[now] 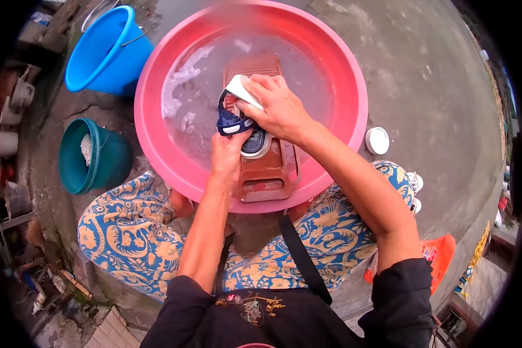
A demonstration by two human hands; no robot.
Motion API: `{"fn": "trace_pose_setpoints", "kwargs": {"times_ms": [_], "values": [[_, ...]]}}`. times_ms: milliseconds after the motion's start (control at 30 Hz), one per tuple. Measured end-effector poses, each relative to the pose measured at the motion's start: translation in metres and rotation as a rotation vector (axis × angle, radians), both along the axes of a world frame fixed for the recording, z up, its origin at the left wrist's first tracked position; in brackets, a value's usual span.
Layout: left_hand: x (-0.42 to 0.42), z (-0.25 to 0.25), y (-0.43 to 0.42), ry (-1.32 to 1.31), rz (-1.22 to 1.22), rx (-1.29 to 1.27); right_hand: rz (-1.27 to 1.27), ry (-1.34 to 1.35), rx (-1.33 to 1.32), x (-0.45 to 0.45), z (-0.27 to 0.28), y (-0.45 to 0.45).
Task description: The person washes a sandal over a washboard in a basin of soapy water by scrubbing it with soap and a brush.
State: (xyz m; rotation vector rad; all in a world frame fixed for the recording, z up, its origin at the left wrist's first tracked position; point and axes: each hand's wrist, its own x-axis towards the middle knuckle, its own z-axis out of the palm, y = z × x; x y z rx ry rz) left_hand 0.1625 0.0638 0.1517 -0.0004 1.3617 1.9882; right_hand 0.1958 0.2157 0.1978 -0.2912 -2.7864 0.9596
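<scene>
A dark blue shoe (253,142) with a white sole edge and a strap bearing a pale patch is held over the pink basin. My left hand (226,153) is closed on its near side, thumb against the strap. At the far end of the shoe, my right hand (278,110) is closed on a smooth white piece (241,89), pressed against the shoe; I cannot tell whether it is a brush or soap. Under both hands a brown washboard (255,172) with a ridged upper part lies in the pink basin (351,87). Grey, sudsy water surrounds the board.
Left of the basin stand a blue bucket (98,52) and a green bucket (111,162) with pale cloth inside. A small white tub (377,140) sits on the concrete floor (423,75) at right. An orange-red plastic thing (441,258) is beside my right leg.
</scene>
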Motion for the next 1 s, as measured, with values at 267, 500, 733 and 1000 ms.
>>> {"fn": "trace_pose_setpoints", "kwargs": {"times_ms": [267, 500, 733, 1000], "values": [[-0.015, 0.020, -0.004, -0.185, 0.123, 0.261, -0.082, 0.014, -1.230, -0.009, 0.042, 0.022], [-0.014, 0.034, -0.009, -0.232, -0.063, 0.425, -0.111, 0.073, -1.158, -0.009, 0.017, 0.007], [-0.021, 0.012, -0.015, -0.057, -0.148, 0.293, -0.187, -0.077, -0.962, -0.015, 0.014, 0.024], [-0.004, 0.007, -0.009, 0.060, -0.307, 0.033, -0.022, 0.260, 0.226, -0.001, 0.004, -0.016]]}}
